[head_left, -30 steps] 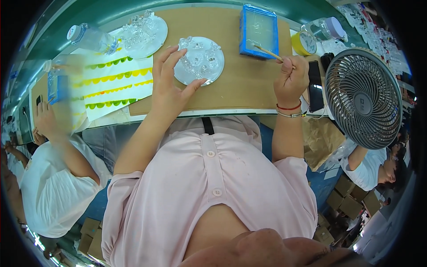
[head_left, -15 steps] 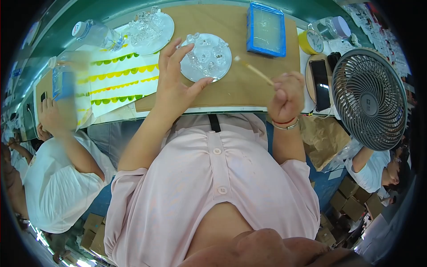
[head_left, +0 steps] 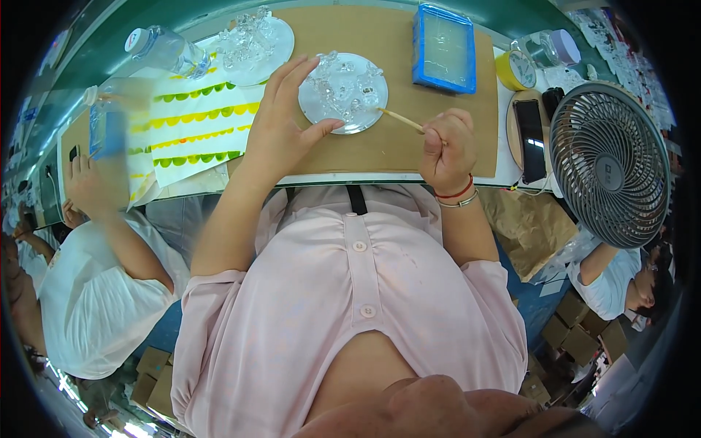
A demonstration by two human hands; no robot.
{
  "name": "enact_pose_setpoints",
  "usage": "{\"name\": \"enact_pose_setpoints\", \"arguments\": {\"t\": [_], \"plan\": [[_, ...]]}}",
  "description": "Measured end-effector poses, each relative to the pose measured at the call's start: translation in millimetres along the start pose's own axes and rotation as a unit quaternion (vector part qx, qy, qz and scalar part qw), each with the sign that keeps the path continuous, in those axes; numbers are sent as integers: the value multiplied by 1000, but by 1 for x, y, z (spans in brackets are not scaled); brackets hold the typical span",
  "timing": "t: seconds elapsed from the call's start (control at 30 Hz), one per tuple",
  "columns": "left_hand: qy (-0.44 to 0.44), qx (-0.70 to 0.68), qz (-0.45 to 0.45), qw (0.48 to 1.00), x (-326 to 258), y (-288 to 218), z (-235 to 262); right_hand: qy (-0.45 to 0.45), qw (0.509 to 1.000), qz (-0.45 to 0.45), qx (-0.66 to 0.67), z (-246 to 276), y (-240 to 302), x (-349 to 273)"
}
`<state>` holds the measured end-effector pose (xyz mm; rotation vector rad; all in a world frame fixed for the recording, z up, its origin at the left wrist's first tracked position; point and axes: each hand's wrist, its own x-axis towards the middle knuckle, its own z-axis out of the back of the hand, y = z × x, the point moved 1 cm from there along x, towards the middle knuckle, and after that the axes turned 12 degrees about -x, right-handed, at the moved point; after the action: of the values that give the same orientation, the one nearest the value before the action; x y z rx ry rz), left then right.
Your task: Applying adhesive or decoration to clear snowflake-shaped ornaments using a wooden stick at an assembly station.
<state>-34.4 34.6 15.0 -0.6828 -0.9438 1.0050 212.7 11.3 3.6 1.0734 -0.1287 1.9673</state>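
Left hand (head_left: pixel 281 131), fingers spread, steadies the round dish (head_left: pixel 343 93); right hand (head_left: pixel 447 150) grips a wooden stick (head_left: pixel 400 119), tip touching the dish's rim.

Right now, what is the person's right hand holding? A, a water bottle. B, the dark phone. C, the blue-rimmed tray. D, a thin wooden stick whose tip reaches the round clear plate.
D: the right hand is closed on a thin wooden stick whose tip reaches the rim of the round clear plate, which the left hand steadies.
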Motion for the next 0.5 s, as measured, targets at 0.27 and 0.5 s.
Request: {"name": "enact_pose_setpoints", "arguments": {"t": [0.27,0.5], "plan": [[41,38,-18,998,10,-1,10,3,1000,3,-1,-3,2,1],[77,106,-19,991,18,9,18,-1,1000,7,3,-2,10,5]]}}
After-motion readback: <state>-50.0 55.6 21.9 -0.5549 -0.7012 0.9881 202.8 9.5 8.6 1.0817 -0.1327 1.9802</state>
